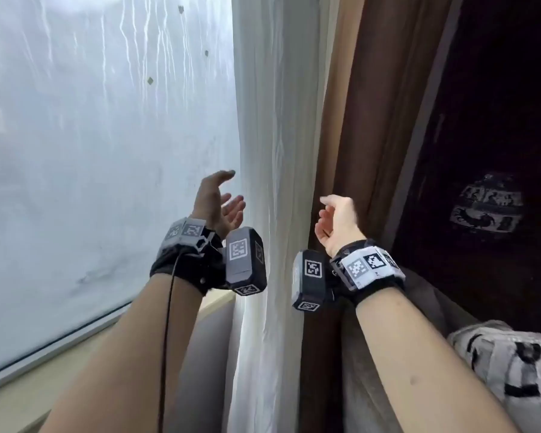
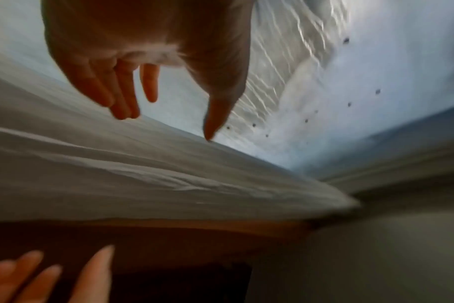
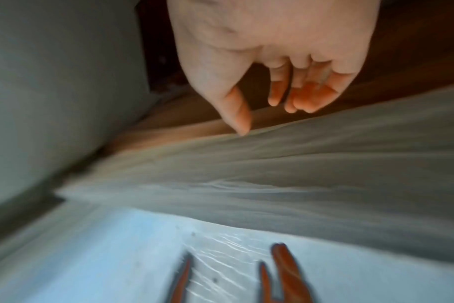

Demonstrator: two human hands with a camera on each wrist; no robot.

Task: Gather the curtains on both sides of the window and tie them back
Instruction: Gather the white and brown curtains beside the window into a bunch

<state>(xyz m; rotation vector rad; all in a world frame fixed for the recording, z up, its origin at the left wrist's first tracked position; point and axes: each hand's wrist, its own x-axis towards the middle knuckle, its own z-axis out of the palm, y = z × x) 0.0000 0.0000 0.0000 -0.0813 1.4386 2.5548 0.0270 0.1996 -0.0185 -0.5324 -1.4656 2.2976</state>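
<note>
The white curtain [image 1: 272, 182] is hung between the left hand [image 1: 219, 203] and right hand [image 1: 336, 225], both spread, nothing held; contact cannot be judged. A patterned jar [image 1: 487, 203], right of them, is dimly seen.

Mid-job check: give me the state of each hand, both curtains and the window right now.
left hand: open, palm toward the sheer, holding nothing
right hand: open, loosely curled, holding nothing
white sheer curtain: hanging bunched, untied
brown curtain: hanging bunched beside the sheer, untied
window: uncovered, pane hazy and streaked
</note>
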